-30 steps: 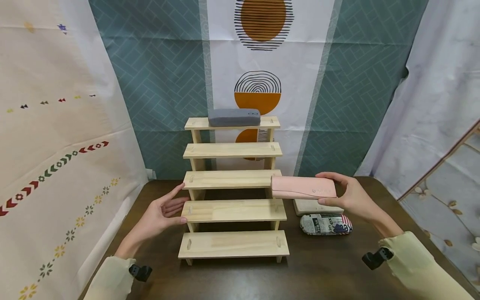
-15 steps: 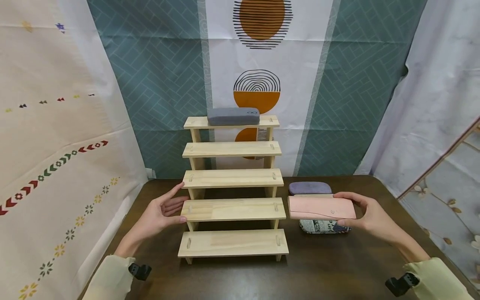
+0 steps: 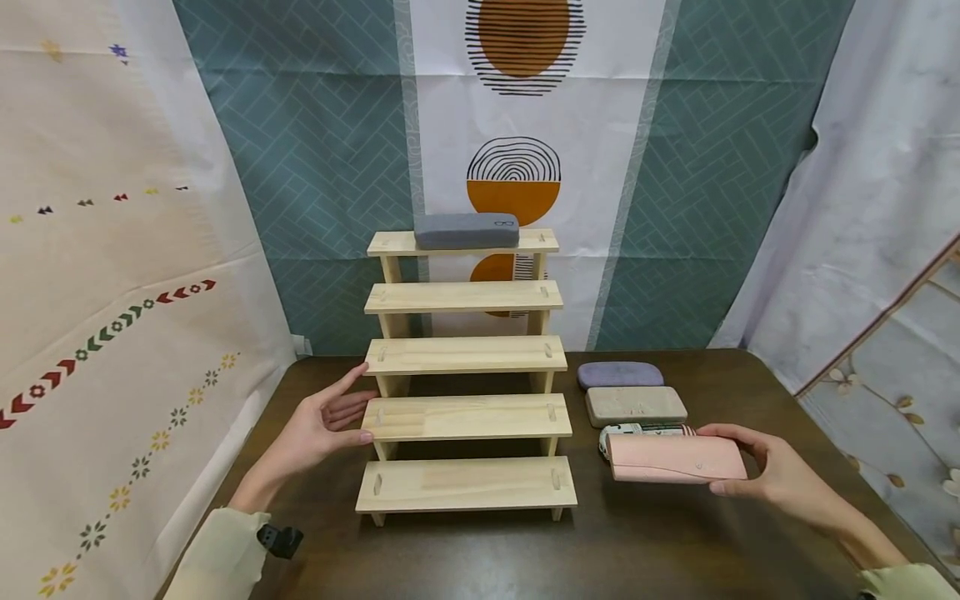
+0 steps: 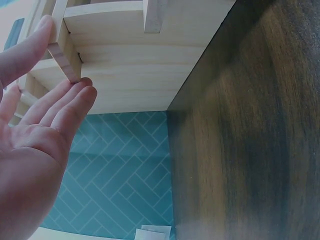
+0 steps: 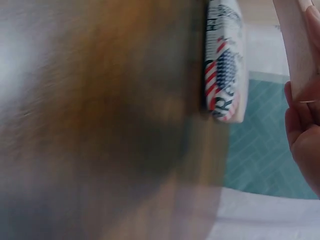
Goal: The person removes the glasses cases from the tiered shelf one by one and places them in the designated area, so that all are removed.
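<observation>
My right hand (image 3: 787,479) pinches the right end of a pink glasses case (image 3: 675,459) between thumb and fingers. This case hangs level above the table, overlapping a newsprint-and-flag patterned case (image 3: 637,430) behind it in the head view. In the right wrist view the pink case (image 5: 298,55) is partly cut off by the frame edge. My left hand (image 3: 318,427) holds the left end of the second step from the bottom of a wooden tiered stand (image 3: 465,418). In the left wrist view my thumb and fingers (image 4: 75,107) lie on either side of that plank's end.
A grey glasses case (image 3: 467,232) rests on the stand's top step. Right of the stand, a purple case (image 3: 619,374) and a beige case (image 3: 636,405) lie in a row on the dark wooden table (image 3: 465,562). Patterned cloth (image 3: 330,167) hangs behind and at both sides.
My right hand has carried the pink case right and down, from beside the third step to in front of the patterned case, uncovering the purple and beige cases. The left hand stays put.
</observation>
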A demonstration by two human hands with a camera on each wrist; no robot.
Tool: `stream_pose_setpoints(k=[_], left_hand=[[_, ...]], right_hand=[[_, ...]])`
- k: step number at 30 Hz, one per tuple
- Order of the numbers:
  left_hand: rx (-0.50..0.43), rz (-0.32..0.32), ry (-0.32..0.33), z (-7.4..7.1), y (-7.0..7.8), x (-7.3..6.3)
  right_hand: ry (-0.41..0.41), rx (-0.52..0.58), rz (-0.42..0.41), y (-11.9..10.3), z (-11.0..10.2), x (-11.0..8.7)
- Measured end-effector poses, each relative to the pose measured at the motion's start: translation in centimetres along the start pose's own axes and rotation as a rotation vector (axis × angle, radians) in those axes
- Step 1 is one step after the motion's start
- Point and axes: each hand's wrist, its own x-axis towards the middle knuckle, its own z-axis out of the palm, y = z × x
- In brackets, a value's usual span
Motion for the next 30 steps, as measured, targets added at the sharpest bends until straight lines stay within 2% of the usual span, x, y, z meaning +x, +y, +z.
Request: stream_pose_setpoints(k=[15,22,30], left_hand=[[-0.008,0.005,0.001,0.0,0.0,0.1],[-0.017,0.007,0.000,0.1,-0.1,0.0],[-0.008,-0.002,0.002,0.0,0.1,0.0]], right_hand=[[-0.016,0.006,0.084,2.4,1.1,-2.3],[-0.026,-0.020,0.135,2.9,1.4,-2.4],[-0.047,-0.047,0.154,3.3,1.5,-1.9]])
